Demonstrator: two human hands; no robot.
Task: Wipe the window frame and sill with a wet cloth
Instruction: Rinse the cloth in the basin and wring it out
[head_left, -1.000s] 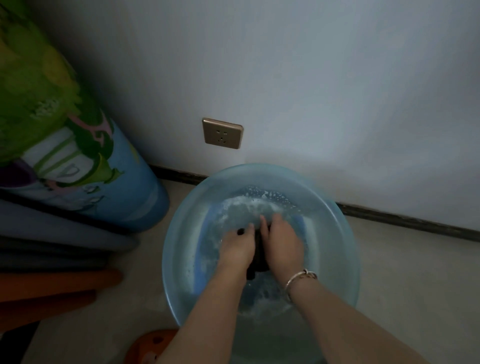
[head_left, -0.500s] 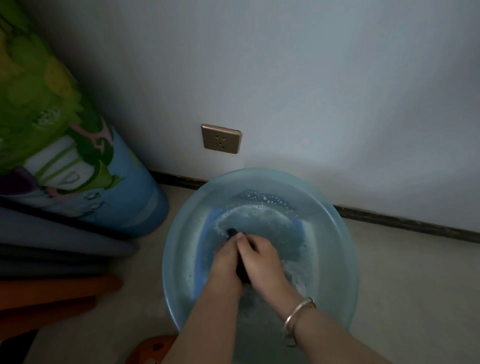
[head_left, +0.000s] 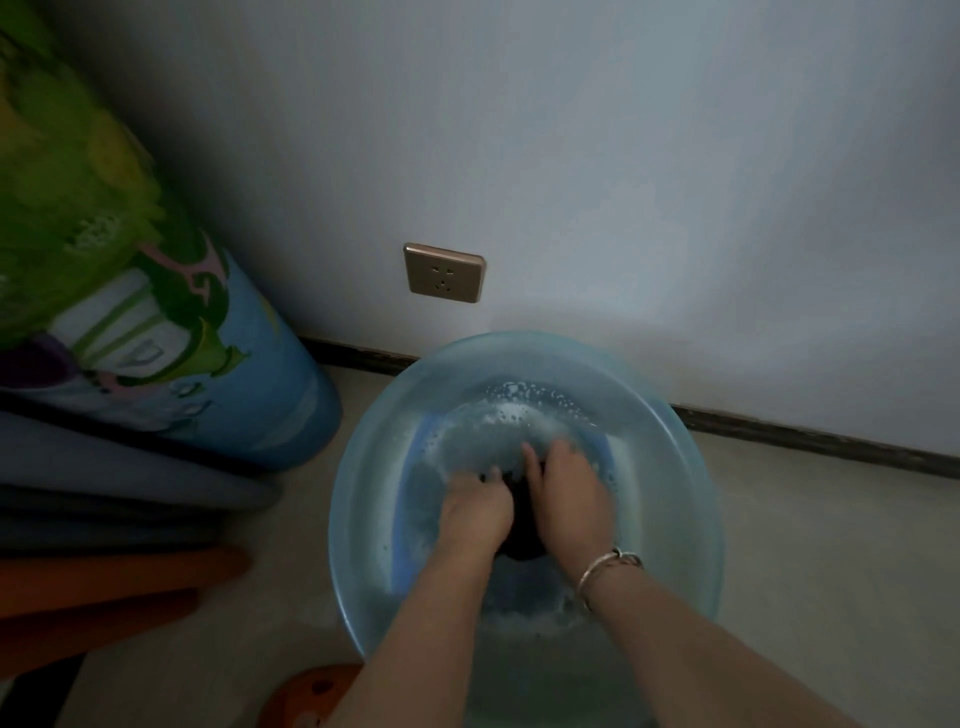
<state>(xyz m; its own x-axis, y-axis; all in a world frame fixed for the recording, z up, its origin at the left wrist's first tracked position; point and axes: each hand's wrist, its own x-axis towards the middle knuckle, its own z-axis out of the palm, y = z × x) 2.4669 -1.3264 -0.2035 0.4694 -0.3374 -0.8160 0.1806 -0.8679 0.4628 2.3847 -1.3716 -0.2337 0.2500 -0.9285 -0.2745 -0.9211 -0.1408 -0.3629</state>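
Two hands work in one pale blue basin that stands on the floor, its far rim close to the wall. The left hand and the right hand sit side by side near the middle of the basin, their fingers curled inward and pressed against a single dark cloth bunched between them, most likely to soak and rub it so it goes to the window wet. One cloth, then, and it lies low in the sudsy water, mostly hidden by the hands. One metal bracelet circles the right wrist. One wall socket sits above the basin's far rim. No window frame or sill shows, so wiping has not begun.
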